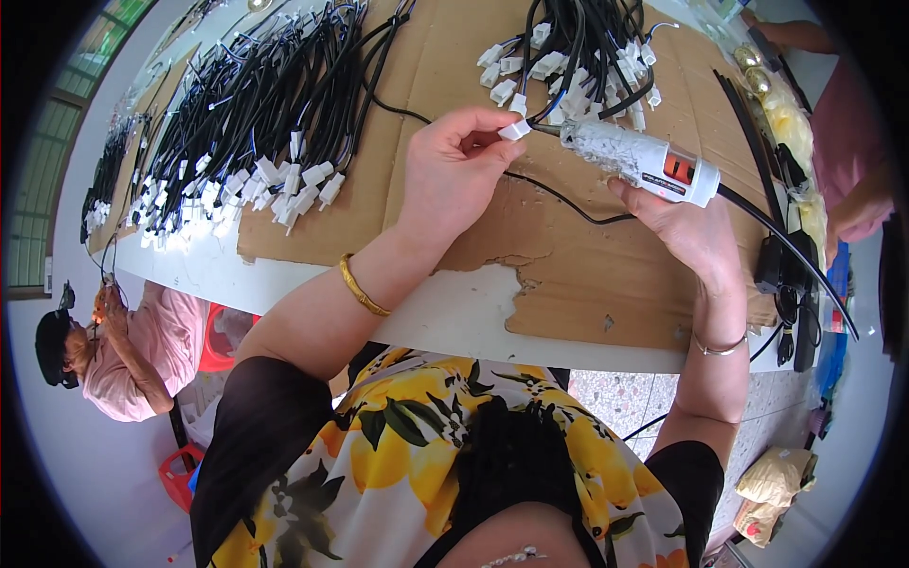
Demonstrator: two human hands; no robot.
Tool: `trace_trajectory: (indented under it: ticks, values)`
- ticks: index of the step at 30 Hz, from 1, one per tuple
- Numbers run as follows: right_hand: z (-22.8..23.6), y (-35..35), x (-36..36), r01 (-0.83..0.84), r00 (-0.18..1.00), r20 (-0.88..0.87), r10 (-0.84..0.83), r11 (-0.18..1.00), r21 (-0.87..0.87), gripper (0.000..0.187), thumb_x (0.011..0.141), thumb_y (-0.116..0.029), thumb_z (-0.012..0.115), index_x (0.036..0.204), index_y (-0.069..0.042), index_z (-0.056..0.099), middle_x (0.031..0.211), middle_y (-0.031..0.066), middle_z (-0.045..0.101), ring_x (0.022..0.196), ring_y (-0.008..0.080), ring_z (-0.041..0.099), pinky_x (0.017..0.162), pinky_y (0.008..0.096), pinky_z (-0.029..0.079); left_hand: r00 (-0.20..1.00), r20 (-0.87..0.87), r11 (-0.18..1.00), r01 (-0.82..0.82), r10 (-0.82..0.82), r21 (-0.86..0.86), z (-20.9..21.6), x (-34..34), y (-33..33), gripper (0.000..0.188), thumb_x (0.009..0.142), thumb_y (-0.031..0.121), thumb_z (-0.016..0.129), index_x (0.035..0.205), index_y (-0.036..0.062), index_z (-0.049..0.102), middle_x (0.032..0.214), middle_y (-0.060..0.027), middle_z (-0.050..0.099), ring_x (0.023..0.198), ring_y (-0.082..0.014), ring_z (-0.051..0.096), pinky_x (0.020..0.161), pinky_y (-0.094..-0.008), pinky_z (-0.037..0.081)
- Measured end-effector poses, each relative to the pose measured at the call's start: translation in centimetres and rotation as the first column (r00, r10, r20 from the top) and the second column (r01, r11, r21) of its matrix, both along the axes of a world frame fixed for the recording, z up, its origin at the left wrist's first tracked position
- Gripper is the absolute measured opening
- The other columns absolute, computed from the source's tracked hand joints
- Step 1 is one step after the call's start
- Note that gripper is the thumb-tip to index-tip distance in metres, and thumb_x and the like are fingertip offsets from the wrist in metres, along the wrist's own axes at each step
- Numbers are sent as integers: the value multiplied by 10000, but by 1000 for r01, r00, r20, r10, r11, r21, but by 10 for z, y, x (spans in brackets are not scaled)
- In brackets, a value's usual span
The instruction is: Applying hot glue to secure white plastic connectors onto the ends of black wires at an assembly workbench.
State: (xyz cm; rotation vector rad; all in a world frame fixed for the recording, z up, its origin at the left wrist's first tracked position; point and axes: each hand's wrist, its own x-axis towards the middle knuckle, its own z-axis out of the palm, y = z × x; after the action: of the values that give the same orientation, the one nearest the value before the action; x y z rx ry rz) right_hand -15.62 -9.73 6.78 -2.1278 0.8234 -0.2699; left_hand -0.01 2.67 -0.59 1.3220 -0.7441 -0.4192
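Over the cardboard (606,275), hands (454,166) (684,225) close together, forearms (327,308) at inward slants

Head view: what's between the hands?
Head view: a white connector in the left hand, a white tool in the right hand, and, below, cardboard crossed by a black cable.

Pinching white connector (514,131) in left hand (450,170), upper centre of frame. Gripping white cylindrical tool (625,156) in right hand (686,225), right of centre, narrow tip pointing left toward connector. Also showing black cable pile (265,104) upper left, smaller cable bunch (587,43) top, torn cardboard (606,284) mid-frame, co-worker (156,355) in pink at left.
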Motion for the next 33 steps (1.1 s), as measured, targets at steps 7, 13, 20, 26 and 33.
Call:
trace_trajectory:
  ticks: [7,13,20,26,33]
  values:
    - [-2,-3,2,-12,1000,10,12,1000,12,258,687,-115,675,905,-9,586,779,28,620,701,67,530,667,209,436,1000,-20,1000,14,-14,-6,-2,4,-1,181,727,-72,603,894,-5,594,834,-44,611,712,-75,564,631,-196,474]
    - [-1,-1,1,14,1000,21,-15,1000,26,247,687,-96,670,901,-4,587,773,25,616,706,60,527,666,206,436,999,-17,998,38,-39,-40,-4,3,-2,176,732,-68,602,896,-6,590,828,-42,608,709,-72,561,624,-197,474]
    - [-1,-4,-1,15,998,55,-15,1000,11,238,686,-96,677,886,-2,590,772,21,616,703,60,525,660,207,436,987,-91,987,123,-133,-107,-5,4,-2,189,749,-85,568,925,-18,568,826,-70,602,725,-111,581,647,-233,505]
    - [0,-4,-2,27,998,54,-27,1000,5,236,683,-90,680,884,-4,591,766,21,614,699,59,525,656,209,436,948,-207,966,214,-241,-143,-3,5,-1,182,778,-72,541,956,-35,547,848,-106,599,747,-167,606,665,-275,528]
    - [-5,-7,-2,33,992,120,-38,999,41,189,672,-87,677,825,-15,593,699,-3,583,640,50,493,592,199,413,883,-321,939,319,-343,-126,1,8,1,211,833,-6,482,1041,-29,509,934,-151,600,797,-212,604,701,-304,520]
